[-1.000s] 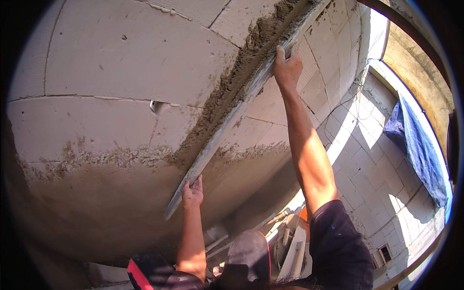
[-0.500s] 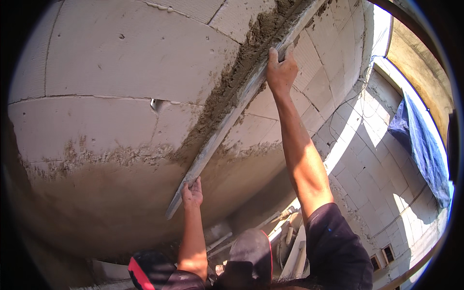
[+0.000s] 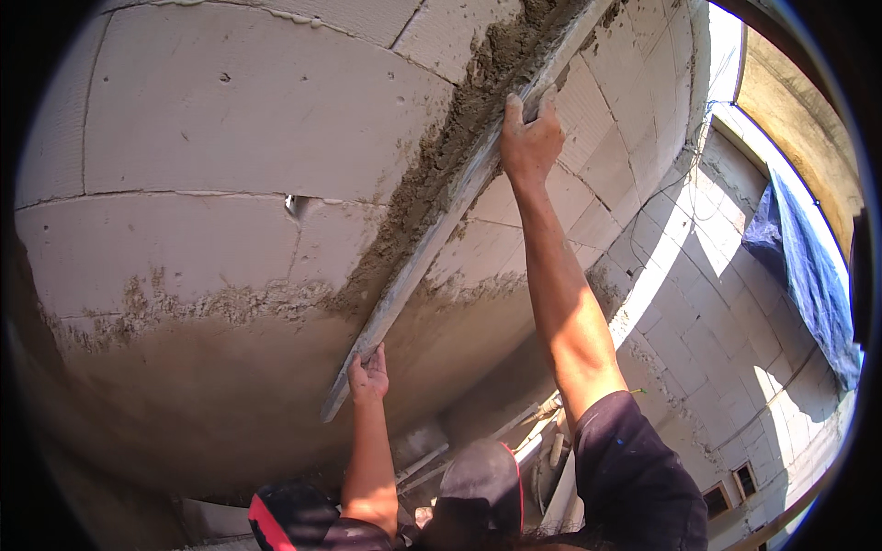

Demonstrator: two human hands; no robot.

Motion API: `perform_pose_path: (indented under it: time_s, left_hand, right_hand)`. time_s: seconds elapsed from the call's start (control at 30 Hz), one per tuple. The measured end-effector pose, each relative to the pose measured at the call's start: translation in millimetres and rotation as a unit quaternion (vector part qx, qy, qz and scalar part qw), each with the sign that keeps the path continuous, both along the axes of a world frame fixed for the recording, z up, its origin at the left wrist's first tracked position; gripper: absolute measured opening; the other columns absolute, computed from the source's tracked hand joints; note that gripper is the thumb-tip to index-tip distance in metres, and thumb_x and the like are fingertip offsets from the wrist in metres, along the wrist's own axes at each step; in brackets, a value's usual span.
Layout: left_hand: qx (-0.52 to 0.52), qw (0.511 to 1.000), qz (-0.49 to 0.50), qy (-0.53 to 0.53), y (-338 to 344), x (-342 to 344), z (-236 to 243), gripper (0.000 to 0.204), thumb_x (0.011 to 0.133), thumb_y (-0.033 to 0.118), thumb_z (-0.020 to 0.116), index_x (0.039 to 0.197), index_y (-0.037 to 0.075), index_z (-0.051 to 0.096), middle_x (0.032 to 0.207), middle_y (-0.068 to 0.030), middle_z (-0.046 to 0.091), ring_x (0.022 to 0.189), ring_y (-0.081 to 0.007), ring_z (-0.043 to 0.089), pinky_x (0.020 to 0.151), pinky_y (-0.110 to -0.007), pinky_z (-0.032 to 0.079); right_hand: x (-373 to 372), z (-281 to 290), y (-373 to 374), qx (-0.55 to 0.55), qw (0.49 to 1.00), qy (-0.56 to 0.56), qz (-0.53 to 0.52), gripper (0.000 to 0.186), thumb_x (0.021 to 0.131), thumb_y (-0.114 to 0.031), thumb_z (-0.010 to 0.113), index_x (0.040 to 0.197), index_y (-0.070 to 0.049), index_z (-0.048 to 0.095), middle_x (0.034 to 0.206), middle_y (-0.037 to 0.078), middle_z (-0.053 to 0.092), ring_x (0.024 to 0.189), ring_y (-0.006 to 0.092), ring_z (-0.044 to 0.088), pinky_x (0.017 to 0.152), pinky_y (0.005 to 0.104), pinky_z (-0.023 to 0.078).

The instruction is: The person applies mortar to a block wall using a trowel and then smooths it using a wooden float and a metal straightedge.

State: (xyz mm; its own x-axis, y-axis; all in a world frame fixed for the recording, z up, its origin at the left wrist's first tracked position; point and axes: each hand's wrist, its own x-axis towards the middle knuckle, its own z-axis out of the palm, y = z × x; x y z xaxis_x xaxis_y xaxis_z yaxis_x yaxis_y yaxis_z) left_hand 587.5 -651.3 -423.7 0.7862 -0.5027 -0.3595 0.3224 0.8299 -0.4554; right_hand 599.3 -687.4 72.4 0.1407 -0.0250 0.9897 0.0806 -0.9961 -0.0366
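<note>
A long, pale straightedge (image 3: 424, 250) lies slantwise against a wall of light blocks (image 3: 257, 110), from the upper right down to the lower middle. Along its left side runs a band of wet brown mortar (image 3: 404, 209). Near the lower end, my left hand (image 3: 369, 376) grips the straightedge, thumb and fingers about its edge. Higher up, my right hand (image 3: 531, 145) clasps it with the arm stretched out; part of the fingers is hidden behind the bar. Both hands are dusted with mortar.
Smooth brown plaster (image 3: 202, 395) covers the lower wall. Pipes and boards (image 3: 542, 450) lie below, between my arms. A second block wall (image 3: 698, 321) stands at the right, with a blue tarp (image 3: 799, 275) hanging on it and thin cables (image 3: 657, 193) near the corner.
The lower end of the straightedge and my left hand have shifted slightly right and down. My right hand sits slightly further left. Both hands keep their hold.
</note>
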Motion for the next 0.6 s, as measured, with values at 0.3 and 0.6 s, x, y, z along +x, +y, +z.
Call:
perform_pose_path:
  time_s: [0.3,0.6]
  left_hand:
    - [-0.003,0.999,0.013,-0.033,-2.2,3.0,21.0,0.045,0.106,0.027,0.045,0.132,-0.009,0.043,0.133,-0.0259,0.054,0.125,-0.0401,0.055,0.103,-0.044,0.054]
    - [-0.02,0.992,-0.048,-0.116,-13.4,9.0,90.9,0.054,0.105,0.033,0.046,0.137,-0.01,0.039,0.139,-0.0257,0.05,0.127,-0.0361,0.055,0.098,-0.042,0.057]
  right_hand:
    - [2.1,31.2,-14.9,0.013,1.0,0.017,0.006,0.064,0.088,-0.034,0.066,0.129,0.013,0.052,0.093,0.031,0.068,0.09,0.0461,0.067,0.082,0.0493,0.052]
    - [9.7,133.7,-44.2,0.001,0.998,0.012,-0.065,0.051,0.084,-0.041,0.065,0.103,0.007,0.068,0.091,0.03,0.069,0.09,0.0468,0.067,0.084,0.0501,0.052]
